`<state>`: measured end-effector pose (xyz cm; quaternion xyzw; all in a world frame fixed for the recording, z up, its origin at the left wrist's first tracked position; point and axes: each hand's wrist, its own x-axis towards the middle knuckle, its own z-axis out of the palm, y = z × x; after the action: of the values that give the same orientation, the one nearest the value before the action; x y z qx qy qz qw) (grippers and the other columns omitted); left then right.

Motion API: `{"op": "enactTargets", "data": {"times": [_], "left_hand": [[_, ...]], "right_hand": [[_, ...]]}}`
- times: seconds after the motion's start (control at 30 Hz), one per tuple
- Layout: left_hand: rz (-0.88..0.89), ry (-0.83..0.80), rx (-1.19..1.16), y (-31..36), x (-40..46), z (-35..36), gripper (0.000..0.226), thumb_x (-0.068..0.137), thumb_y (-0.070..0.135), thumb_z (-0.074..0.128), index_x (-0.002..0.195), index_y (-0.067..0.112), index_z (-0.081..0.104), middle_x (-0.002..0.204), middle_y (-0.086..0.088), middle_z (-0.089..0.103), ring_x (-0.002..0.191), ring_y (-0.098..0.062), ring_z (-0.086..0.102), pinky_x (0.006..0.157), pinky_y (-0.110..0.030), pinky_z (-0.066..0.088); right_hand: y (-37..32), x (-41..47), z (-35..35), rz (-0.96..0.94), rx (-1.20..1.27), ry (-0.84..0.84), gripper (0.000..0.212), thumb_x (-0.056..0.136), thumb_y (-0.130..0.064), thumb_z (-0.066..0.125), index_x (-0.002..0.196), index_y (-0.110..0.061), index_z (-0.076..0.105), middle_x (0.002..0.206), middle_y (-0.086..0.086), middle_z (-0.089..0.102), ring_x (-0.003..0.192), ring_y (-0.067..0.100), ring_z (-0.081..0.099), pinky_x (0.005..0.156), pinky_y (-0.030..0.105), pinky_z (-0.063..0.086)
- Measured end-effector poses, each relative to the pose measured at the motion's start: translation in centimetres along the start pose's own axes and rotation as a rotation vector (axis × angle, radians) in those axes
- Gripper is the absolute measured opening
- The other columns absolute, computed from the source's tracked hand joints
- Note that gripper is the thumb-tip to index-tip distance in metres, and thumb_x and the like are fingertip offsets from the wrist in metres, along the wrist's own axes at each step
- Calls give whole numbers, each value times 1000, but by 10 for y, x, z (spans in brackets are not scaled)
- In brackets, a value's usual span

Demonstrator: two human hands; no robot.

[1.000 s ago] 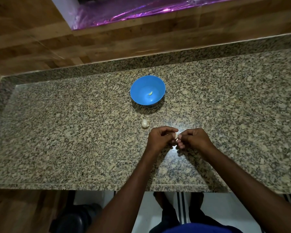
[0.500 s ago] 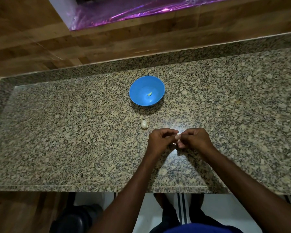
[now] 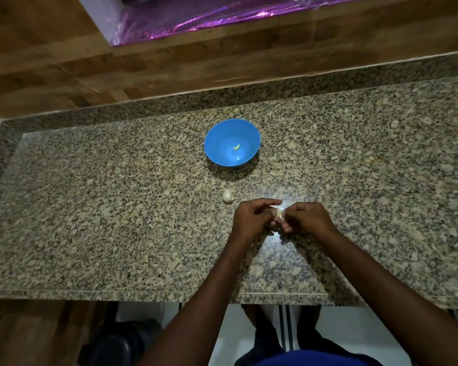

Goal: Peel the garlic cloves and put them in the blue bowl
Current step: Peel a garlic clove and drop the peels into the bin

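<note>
Head view, clove (image 3: pixel 278 213): pale, pinched between both hands just above the bench, near its front edge.
Left hand (image 3: pixel 254 219): fingers curled in, thumb and fingertips pinching the clove's left side; forearm reaching up from the lower middle.
Right hand (image 3: pixel 308 219): fingers curled, tips meeting the left hand at the clove; forearm coming in from the lower right.
Second clove (image 3: pixel 228 195): unpeeled, lying on the bench just left of the left hand.
Bowl (image 3: pixel 217 151): blue, farther back, one peeled clove (image 3: pixel 236 147) inside.
Bench (image 3: pixel 103 207): speckled granite.
</note>
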<state>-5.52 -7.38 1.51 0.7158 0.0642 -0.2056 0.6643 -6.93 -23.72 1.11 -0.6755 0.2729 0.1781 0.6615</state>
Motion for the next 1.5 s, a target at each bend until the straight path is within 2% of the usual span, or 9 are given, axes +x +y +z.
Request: {"op": "enactTargets", "data": {"times": [0.27,0.4,0.67,0.77,0.9,1.2,1.33,1.4,1.5], "left_hand": [[-79,22,-9,2,3,1,10,89,2,70,97,4,76,79,-20,73,65,-23,66,69,-39,59],[77,162,287,-8,18,0,22,83,8,68,101,18,77,78,-5,75,71,-22,72,72,-39,61],[275,226,589,-9,26,3,47,85,-11,54,123,12,72,116,-4,74,105,-11,69,97,-20,50],[274,346,540,-21,17,0,29,88,0,59,107,13,76,100,-1,77,89,-13,72,84,-28,57],[151,177,360,-27,-1,12,18,91,11,62,100,12,78,78,-2,75,67,-16,71,60,-27,57],[40,273,187,-22,-4,29,9,85,-1,70,85,5,77,71,-12,73,60,-18,67,59,-28,57],[174,416,597,-35,5,15,16,86,4,70,96,11,80,93,-2,76,85,-14,70,82,-26,53],[215,394,691,-36,6,17,17,87,2,65,95,9,79,92,-7,72,85,-20,66,79,-31,51],[289,344,863,-37,8,22,13,86,0,61,81,6,72,80,-9,60,76,-23,56,67,-41,47]], "right_hand": [[1,3,0,41,8,32,10,87,4,66,85,14,69,70,26,70,53,28,65,58,37,61],[5,2,-2,-16,-56,88,12,82,5,64,70,3,69,65,26,69,54,34,63,58,47,59],[8,0,-11,-16,-7,116,12,85,10,60,76,7,67,68,27,69,53,31,63,55,48,60],[11,2,-14,-1,34,109,10,87,9,63,77,9,68,71,30,69,55,34,65,60,61,59],[10,-2,-13,-26,9,82,9,86,5,70,78,7,70,70,28,70,59,35,67,63,60,60],[9,-8,-13,-68,-77,55,11,85,7,71,75,5,73,69,28,70,62,38,70,62,55,61],[17,-3,-18,-248,-387,148,18,85,-3,71,69,-9,77,59,6,71,55,19,71,61,27,61],[19,-2,-19,-341,-558,188,14,81,-10,74,69,-16,79,66,-2,74,59,8,67,59,6,46],[22,0,-18,-387,-647,178,12,80,-11,75,71,-18,79,71,-3,74,58,1,57,54,1,39]]}}
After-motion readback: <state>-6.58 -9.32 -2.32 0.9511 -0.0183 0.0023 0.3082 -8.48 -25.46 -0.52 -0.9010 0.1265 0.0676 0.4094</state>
